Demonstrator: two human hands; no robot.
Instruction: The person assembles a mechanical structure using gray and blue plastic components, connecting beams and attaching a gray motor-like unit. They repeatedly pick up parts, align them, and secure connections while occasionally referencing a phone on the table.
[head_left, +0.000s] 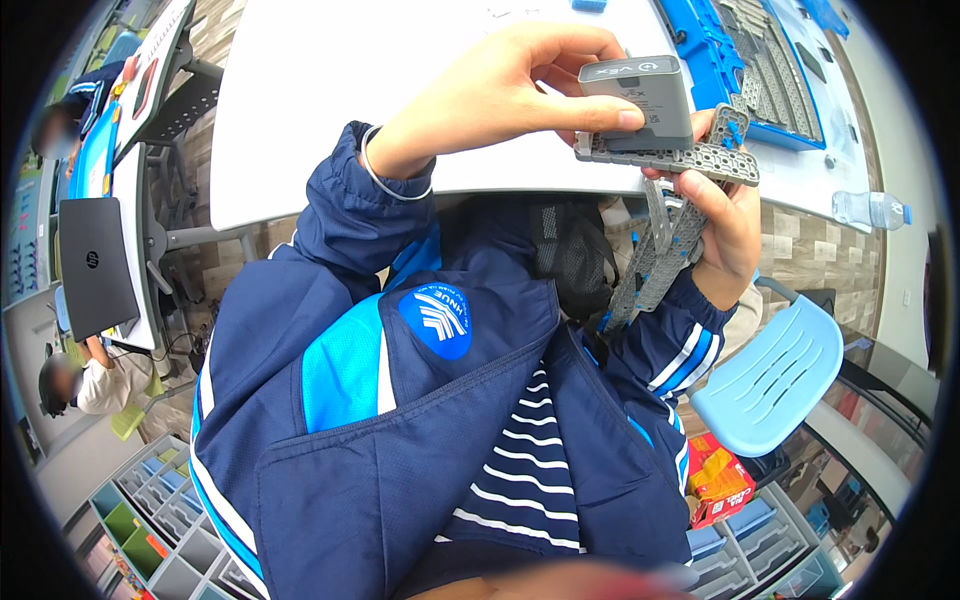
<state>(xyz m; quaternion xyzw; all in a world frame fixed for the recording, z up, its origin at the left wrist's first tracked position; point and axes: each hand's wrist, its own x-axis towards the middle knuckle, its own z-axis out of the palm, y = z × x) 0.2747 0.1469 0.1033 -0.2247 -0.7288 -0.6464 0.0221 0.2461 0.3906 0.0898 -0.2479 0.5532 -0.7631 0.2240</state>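
My left hand point(510, 90) comes in from the left and pinches a grey, box-shaped battery pack point(655, 105) between thumb and fingers. The pack is upright, its lower end against a grey perforated plastic plate point(725, 165); whether it is fastened there I cannot tell. My right hand point(733, 230) is closed around the plate's assembly from below, thumb at the near edge. Long grey perforated beams point(660, 250) with blue pins hang from the assembly toward my body. The right fingers are partly hidden behind the parts.
A white table point(330, 100) spreads under my hands. At its far right lies a blue tray point(790, 135) of grey beams. A plastic bottle point(870, 210) lies by the right edge. A light blue chair point(775, 375) stands at right; a laptop point(95, 265) and two people are at left.
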